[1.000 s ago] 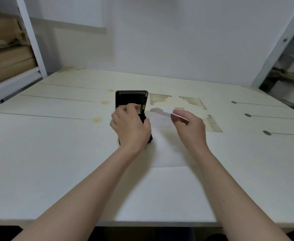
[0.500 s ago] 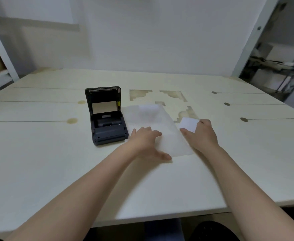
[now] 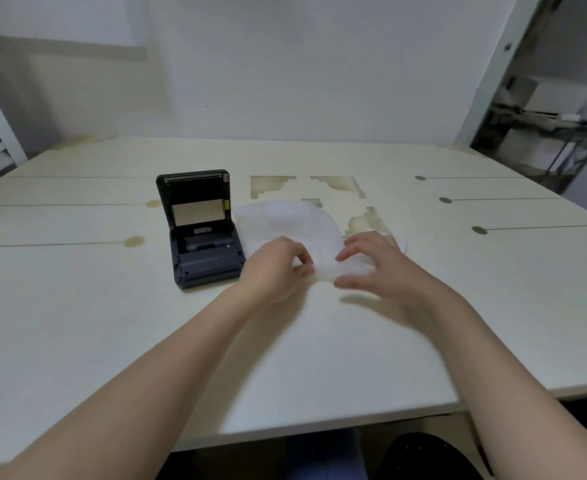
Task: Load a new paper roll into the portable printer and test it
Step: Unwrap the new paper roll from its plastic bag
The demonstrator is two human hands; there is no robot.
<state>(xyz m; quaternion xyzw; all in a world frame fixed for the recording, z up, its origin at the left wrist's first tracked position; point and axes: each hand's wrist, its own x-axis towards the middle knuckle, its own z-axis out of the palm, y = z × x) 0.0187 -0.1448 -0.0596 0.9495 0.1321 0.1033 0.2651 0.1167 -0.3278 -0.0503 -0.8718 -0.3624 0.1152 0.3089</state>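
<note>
The black portable printer (image 3: 203, 233) stands on the table left of centre, its lid hinged upright and its paper bay exposed. Just to its right lies a thin white sheet (image 3: 292, 223), bulging upward in the middle. My left hand (image 3: 276, 266) curls its fingers on the sheet's near edge, a hand's width from the printer's front right corner. My right hand (image 3: 371, 261) rests on the sheet's right part with fingers spread; it is motion-blurred. A small white paper scrap (image 3: 402, 244) peeks out beyond its fingers. No paper roll shows.
The pale table (image 3: 77, 306) has brown stains and dark round marks with lines on its right side. White shelf posts rise at the far left and right, with a cluttered metal rack (image 3: 545, 140) behind. The table's near edge runs just below my forearms.
My left hand left the printer and came to the sheet. My right hand laid down the small paper scrap. Both hands have moved closer together, and the flat sheet now bulges up.
</note>
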